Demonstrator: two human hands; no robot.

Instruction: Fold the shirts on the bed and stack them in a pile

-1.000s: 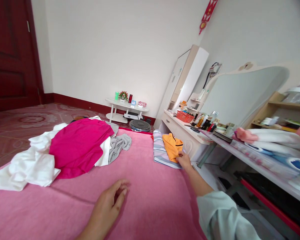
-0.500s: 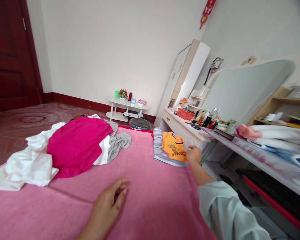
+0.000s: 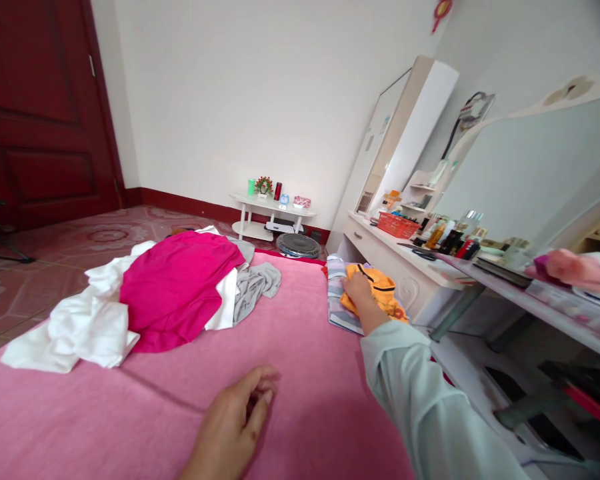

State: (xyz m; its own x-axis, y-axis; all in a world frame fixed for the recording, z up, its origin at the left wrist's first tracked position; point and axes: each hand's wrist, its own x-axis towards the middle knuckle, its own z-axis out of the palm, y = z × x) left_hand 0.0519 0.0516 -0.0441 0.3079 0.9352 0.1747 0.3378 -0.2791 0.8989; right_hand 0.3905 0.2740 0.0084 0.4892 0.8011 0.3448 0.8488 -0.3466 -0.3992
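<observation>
A folded yellow shirt [image 3: 384, 293] with dark trim lies rumpled on top of a stack of folded striped clothes [image 3: 336, 293] at the bed's far right side. Over the shirt's left part is my right hand [image 3: 359, 291], its fingers closed on the cloth and partly hidden from view. My left hand [image 3: 243, 407] rests low over the pink bed cover [image 3: 310, 387], loosely curled, with thumb and fingers apart and nothing in it. To the left, a heap holds a bright pink garment [image 3: 180, 287], white clothes [image 3: 87, 327] and a crumpled grey garment [image 3: 255, 287].
Along the right stands a white dressing table [image 3: 380, 241] with a red basket [image 3: 397, 225], bottles and a large mirror [image 3: 545, 173]. Beyond the bed are a low white side table [image 3: 275, 208] and a round dark object [image 3: 298, 245]. A dark red door [image 3: 45, 113] is at the left.
My right hand has moved from the yellow shirt's right edge to its left part, and the shirt is now more rumpled. My left hand keeps its pose. The view has turned right.
</observation>
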